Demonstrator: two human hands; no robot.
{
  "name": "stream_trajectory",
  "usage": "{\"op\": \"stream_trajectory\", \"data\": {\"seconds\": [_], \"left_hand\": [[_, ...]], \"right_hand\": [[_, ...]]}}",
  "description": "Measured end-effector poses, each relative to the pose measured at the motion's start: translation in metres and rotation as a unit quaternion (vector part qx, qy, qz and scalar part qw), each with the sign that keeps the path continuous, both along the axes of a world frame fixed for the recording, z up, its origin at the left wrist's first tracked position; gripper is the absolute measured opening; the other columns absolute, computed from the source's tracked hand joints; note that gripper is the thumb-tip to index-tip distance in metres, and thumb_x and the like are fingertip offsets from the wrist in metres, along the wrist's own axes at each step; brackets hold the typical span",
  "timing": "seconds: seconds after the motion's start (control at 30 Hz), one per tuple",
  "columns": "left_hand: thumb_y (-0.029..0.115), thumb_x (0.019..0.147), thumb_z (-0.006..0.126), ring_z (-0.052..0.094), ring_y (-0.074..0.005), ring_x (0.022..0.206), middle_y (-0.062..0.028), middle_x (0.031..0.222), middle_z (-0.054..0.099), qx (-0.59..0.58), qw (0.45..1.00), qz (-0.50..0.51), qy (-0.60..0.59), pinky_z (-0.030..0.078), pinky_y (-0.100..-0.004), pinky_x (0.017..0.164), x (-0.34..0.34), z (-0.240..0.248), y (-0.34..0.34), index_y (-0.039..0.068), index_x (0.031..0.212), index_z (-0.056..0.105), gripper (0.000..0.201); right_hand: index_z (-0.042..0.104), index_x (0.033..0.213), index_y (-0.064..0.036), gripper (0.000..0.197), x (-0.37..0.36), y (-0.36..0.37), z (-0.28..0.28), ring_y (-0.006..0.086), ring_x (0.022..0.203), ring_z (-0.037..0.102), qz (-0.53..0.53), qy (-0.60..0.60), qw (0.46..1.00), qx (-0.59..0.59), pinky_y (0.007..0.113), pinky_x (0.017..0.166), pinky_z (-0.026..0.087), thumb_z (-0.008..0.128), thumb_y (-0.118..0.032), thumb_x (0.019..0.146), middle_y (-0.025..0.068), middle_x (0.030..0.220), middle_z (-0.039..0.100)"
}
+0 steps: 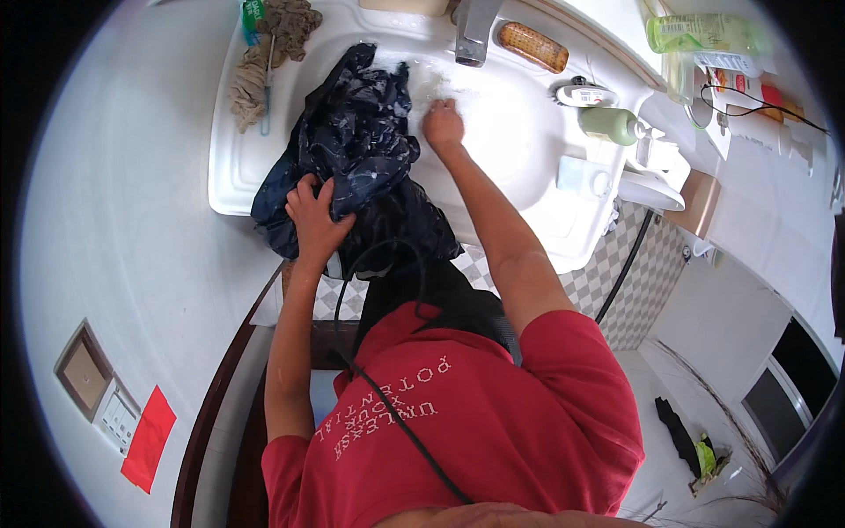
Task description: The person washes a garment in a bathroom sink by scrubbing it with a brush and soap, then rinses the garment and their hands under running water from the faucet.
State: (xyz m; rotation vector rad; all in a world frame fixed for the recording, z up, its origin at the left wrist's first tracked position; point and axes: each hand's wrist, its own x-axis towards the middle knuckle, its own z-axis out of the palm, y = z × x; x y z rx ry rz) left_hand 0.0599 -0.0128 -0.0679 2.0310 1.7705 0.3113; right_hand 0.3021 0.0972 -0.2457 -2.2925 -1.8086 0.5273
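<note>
I am seeing my left hand (315, 214) gripping a dark wet garment (356, 150), its fingers clamped on a bunched fold where the cloth is hanging over the front rim of the white sink (528, 150). The garment is lying heaped across the left half of the basin, with suds on it. My right hand (443, 125) is resting in the foamy water just beside the cloth, fingers curled together; I cannot tell whether they are pinching anything. A metal tap (473, 31) is standing behind the basin, an orange brush (532, 46) beside it, and a rag mop (268, 53) is lying on the left rim.
</note>
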Motion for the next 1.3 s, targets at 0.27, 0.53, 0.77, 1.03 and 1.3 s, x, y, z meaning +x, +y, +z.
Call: {"op": "stream_trajectory", "data": {"seconds": [0.27, 0.53, 0.77, 1.03, 1.3], "left_hand": [[0.024, 0.054, 0.071, 0.036, -0.0325, 0.104, -0.013, 0.115, 0.041, 0.024, 1.0, 0.006, 0.003, 0.028, -0.0421, 0.09, 0.001, 0.002, -0.001, 0.013, 0.112, 0.055, 0.061], [0.025, 0.055, 0.07, 0.037, -0.0322, 0.104, -0.0124, 0.114, 0.042, 0.031, 0.999, 0.004, -0.009, 0.029, -0.0423, 0.089, 0.003, 0.004, 0.001, 0.014, 0.112, 0.056, 0.059], [0.026, 0.056, 0.069, 0.038, -0.0323, 0.104, -0.012, 0.113, 0.043, 0.053, 0.999, 0.007, 0.001, 0.03, -0.0426, 0.089, 0.001, 0.0, 0.0, 0.015, 0.113, 0.056, 0.059], [0.027, 0.059, 0.069, 0.039, -0.032, 0.103, -0.0123, 0.113, 0.044, 0.06, 0.998, 0.0, 0.021, 0.032, -0.0422, 0.087, 0.002, -0.005, 0.0, 0.017, 0.116, 0.055, 0.059], [0.028, 0.061, 0.068, 0.04, -0.0331, 0.102, -0.0125, 0.113, 0.043, 0.057, 0.998, -0.014, 0.018, 0.032, -0.0422, 0.086, 0.0, -0.004, 0.003, 0.017, 0.118, 0.053, 0.061]], "right_hand": [[0.064, 0.097, -0.0045, 0.03, 0.007, 0.005, 0.01, 0.0291, 0.094, 0.058, 0.008, -0.043, 0.996, -0.072, 0.042, 0.079, 0.048, 0.04, -0.019, 0.086, 0.0114, 0.108, 0.059], [0.062, 0.107, -0.0141, 0.03, 0.02, -0.006, 0.038, 0.0296, 0.103, 0.053, 0.117, -0.024, 0.984, -0.131, 0.045, 0.082, 0.046, 0.045, -0.024, 0.084, 0.0098, 0.113, 0.054], [0.059, 0.111, -0.0179, 0.032, 0.038, -0.098, 0.103, 0.0329, 0.101, 0.053, 0.143, -0.058, 0.978, -0.14, 0.057, 0.078, 0.043, 0.052, -0.027, 0.081, 0.0119, 0.115, 0.053], [0.056, 0.11, -0.0102, 0.033, 0.055, -0.168, 0.122, 0.0344, 0.097, 0.051, -0.022, 0.048, 0.998, -0.042, 0.043, 0.082, 0.044, 0.057, -0.017, 0.078, 0.0156, 0.104, 0.053], [0.054, 0.107, -0.0087, 0.032, 0.041, -0.195, 0.133, 0.033, 0.092, 0.051, -0.04, -0.02, 0.978, 0.204, 0.044, 0.077, 0.043, 0.057, -0.012, 0.075, 0.014, 0.096, 0.052]]}}
